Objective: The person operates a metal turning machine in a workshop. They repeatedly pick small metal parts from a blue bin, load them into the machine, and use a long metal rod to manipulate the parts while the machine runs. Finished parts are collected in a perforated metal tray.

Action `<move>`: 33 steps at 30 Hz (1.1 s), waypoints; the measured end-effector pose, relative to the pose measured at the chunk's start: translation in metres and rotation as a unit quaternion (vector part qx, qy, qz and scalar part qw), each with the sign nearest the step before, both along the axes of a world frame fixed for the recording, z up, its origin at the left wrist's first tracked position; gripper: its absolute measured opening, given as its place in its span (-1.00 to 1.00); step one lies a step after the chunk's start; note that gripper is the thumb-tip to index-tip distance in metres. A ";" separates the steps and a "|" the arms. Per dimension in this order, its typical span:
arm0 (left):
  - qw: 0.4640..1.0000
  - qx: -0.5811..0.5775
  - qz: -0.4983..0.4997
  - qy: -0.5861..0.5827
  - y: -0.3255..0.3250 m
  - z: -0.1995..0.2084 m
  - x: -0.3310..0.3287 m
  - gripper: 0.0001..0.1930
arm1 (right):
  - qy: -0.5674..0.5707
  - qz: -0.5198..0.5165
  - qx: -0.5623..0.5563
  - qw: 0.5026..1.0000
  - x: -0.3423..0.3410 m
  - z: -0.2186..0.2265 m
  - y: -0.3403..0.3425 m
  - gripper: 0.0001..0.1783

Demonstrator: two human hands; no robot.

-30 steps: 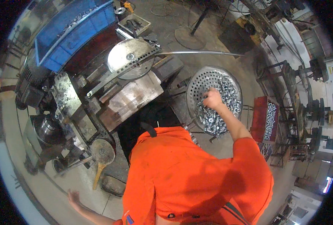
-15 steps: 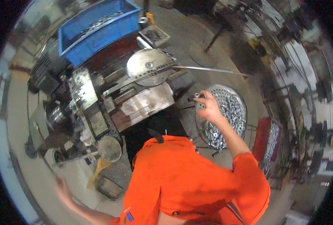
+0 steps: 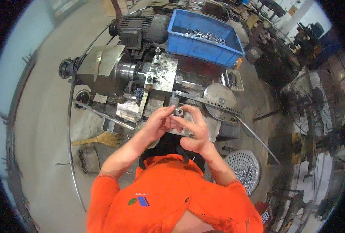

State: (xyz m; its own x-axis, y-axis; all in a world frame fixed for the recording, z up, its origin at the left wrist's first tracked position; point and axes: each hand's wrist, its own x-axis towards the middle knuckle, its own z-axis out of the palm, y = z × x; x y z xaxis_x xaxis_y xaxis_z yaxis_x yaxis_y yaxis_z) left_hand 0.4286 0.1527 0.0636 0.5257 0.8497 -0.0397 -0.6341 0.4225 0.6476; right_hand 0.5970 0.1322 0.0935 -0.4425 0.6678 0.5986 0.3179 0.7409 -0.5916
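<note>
A small metal fitting with a round hole (image 3: 178,112) is held up between my two hands, above the front of the machine. My left hand (image 3: 159,123) reaches it from the left, thumb and fingers closed at its side. My right hand (image 3: 195,130) curls round it from the other side, the index finger bent over its edge. The palms hide part of the fitting. Just beyond my hands stands the lathe-like machine, with a metal block on its slide (image 3: 165,72) and a shiny round chuck (image 3: 125,72).
A blue crate (image 3: 203,50) of metal parts stands at the back. Right of my hands are a round plate (image 3: 221,97), a long rod lever (image 3: 258,138) and a perforated basin (image 3: 254,160) with small parts. A straw broom (image 3: 102,138) lies at left; a motor (image 3: 145,29) sits behind.
My right hand has come from over the perforated basin to the middle. My left hand has come in from the far left to meet it at the fitting. The view has swung left.
</note>
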 end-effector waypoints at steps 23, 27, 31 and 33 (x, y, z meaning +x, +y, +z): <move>0.703 0.206 0.163 0.661 -0.006 0.057 -0.171 -0.62 | -0.238 0.133 0.054 0.961 -0.120 0.016 0.133 -0.69; 0.423 0.198 0.255 0.846 -0.056 0.055 -0.255 -0.60 | -0.387 0.019 0.079 0.919 -0.151 0.001 0.182 -0.75; 0.322 0.039 0.208 0.923 -0.117 0.023 -0.334 -0.59 | -0.399 0.014 0.030 0.916 -0.167 -0.025 0.206 -0.79; 0.359 -0.018 0.194 0.913 -0.149 0.012 -0.341 -0.59 | -0.413 0.029 -0.052 0.909 -0.169 -0.017 0.207 -0.76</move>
